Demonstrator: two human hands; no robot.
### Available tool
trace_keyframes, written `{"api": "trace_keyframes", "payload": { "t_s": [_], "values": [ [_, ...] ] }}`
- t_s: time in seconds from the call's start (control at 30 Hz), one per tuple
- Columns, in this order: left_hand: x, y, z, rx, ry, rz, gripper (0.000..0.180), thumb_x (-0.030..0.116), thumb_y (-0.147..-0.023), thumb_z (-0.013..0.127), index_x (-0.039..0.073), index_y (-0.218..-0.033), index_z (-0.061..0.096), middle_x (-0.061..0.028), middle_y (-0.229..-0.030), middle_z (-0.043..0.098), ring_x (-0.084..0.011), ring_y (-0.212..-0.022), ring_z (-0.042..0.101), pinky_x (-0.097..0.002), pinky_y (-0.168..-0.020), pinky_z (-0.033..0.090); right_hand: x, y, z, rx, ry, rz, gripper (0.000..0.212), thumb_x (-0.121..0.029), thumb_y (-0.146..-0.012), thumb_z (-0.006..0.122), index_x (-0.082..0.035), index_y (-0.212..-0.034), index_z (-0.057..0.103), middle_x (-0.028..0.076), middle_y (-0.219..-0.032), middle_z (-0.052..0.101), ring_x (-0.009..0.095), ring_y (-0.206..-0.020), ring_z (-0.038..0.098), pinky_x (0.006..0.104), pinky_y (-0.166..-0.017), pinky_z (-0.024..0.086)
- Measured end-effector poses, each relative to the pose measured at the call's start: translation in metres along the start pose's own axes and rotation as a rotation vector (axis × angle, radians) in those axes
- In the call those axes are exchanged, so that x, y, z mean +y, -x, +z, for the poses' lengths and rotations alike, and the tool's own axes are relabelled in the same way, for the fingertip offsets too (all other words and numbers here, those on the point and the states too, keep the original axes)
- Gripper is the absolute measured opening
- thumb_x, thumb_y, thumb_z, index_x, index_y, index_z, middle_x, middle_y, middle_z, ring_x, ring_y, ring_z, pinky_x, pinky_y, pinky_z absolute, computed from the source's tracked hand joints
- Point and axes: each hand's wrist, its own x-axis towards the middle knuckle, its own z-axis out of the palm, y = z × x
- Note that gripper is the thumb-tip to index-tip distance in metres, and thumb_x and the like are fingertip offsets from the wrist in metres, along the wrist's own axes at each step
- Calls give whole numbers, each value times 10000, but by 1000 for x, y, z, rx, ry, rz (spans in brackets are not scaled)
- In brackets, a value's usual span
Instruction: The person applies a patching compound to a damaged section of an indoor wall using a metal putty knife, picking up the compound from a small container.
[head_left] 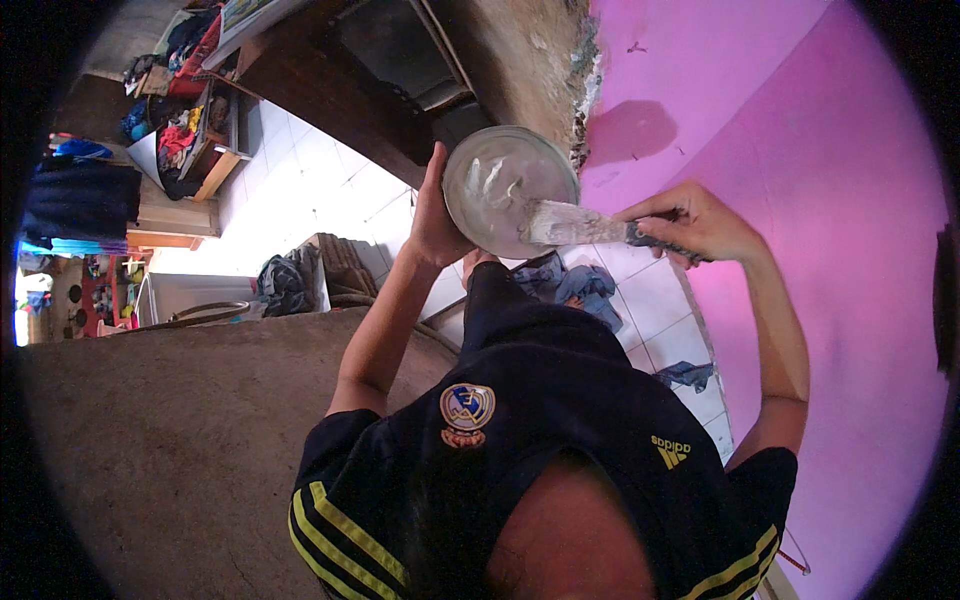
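My left hand (436, 222) grips the side of a round, shallow, pale bowl (461, 165), its thumb up along the rim. Inside the bowl lies a whitish paste (497, 187) with a few thicker streaks. My right hand (703, 222) is closed round the dark handle of a putty knife (578, 224), whose blade is caked with white. The blade's wide end reaches over the bowl's right edge, at the paste. Whether it presses into the paste I cannot tell.
A pink wall (830, 200) rises close on the right, bearing a shadow. Dark wooden furniture (340, 85) stands ahead. Crumpled clothes (590, 292) lie on white floor tiles (650, 340) below. A brown surface (180, 430) spreads at the left, with clothes-filled shelving (190, 140) beyond.
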Motion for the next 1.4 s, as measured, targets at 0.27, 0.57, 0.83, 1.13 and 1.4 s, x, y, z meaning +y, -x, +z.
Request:
{"api": "trace_keyframes", "payload": {
  "t_s": [0.27,0.57,0.83,1.13,1.4],
  "values": [
    [-25,2,-22,71,14,197,729,665,-874,315,126,-1356,406,-107,-1345,456,-303,-1221,445,-527,-1018,336,59,-26,37,64,-288,-90,298,-225,-928,555,-74,-1180,600,11,-677,627,33,-441,489,194,-393,394],
    [-25,28,38,-63,-124,499,640,557,-929,274,95,-1362,371,-109,-1354,438,-281,-1216,448,-462,-1038,330,3,20,40,225,-439,-591,352,-53,-930,505,-23,-1281,496,58,-724,596,61,-505,518,206,-461,422],
    [-14,23,89,-26,-529,898,686,590,-891,369,107,-1374,312,-133,-1361,383,-325,-1256,384,-506,-1024,341,-56,11,49,707,-323,-1009,364,-47,-922,491,10,-1281,484,8,-711,556,37,-517,477,195,-486,398],
    [10,21,113,-255,-73,609,658,610,-897,303,171,-1387,332,-119,-1407,334,-325,-1294,331,-547,-1039,283,-122,10,48,1147,-454,-1092,371,-115,-927,487,-33,-1289,488,61,-883,613,64,-580,511,203,-496,420],
    [22,15,97,-397,-13,469,659,595,-900,319,145,-1382,348,-107,-1409,350,-316,-1291,344,-542,-1045,284,-144,-10,40,1534,-156,-1147,360,-45,-903,505,-73,-1261,531,-1,-791,503,57,-628,458,210,-547,380]
  ]
}}
